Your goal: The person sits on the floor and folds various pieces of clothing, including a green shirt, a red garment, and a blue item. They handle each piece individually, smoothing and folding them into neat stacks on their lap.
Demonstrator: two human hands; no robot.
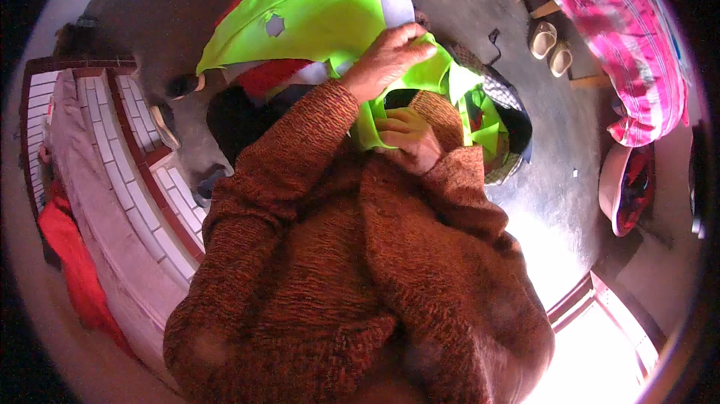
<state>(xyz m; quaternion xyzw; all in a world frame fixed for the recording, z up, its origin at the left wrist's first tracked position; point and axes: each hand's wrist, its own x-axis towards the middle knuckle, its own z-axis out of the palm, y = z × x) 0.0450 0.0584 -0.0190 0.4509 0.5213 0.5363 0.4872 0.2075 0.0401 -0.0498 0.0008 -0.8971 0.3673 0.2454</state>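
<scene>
A bright neon-green cloth with a ragged hole and a red edge strip spreads over my lap and away from me. My left hand lies across its near right part, with fingers bent and closed on the fabric. Nearer to my body, my right hand is curled around a lower fold of the same cloth, fingers pressed together. Narrow green strips hang to the right of my right hand. Beneath the green cloth, white, blue and red fabric shows in part. My fingertips are partly hidden by the folds.
At left stands a white brick-patterned ledge with a pale pink cloth and a red cloth. Dark shoes lie beside it. To the right are beige clogs, a pink plaid cloth over a wooden-legged seat, and a pink basin.
</scene>
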